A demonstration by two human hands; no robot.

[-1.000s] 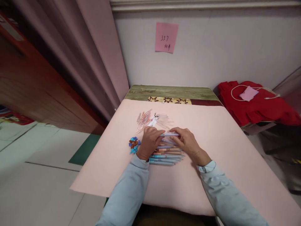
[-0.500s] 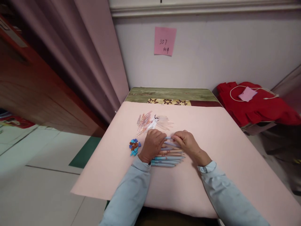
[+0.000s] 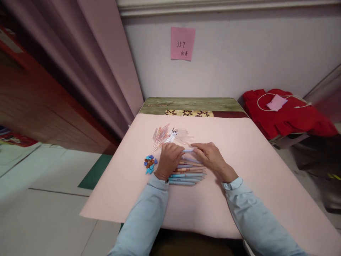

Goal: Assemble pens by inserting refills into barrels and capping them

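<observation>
A light-blue pen [image 3: 188, 150] lies crosswise between my two hands. My left hand [image 3: 171, 158] is closed on its left end, fingers bent over it. At its right end, the thumb of my right hand [image 3: 213, 159] presses on the pen while the index finger stretches out above. Below my hands is a row of pens [image 3: 186, 175] in blue, orange and lilac, tips to the right; my left hand covers part of their left ends. Left of that hand sits a heap of small blue, turquoise and brown pieces [image 3: 150, 164].
Thin pinkish and white sticks [image 3: 161, 135] and pale clear ones [image 3: 183, 135] lie beyond my hands. They rest on a pink sheet [image 3: 226, 133] over the table. A red cloth [image 3: 295, 119] with a white cord is at the right. A pink note [image 3: 182, 43] hangs on the wall.
My right index finger has straightened out from its earlier curled grip at the pen's end. Both hands still stay at the pen. The whole view has shifted slightly.
</observation>
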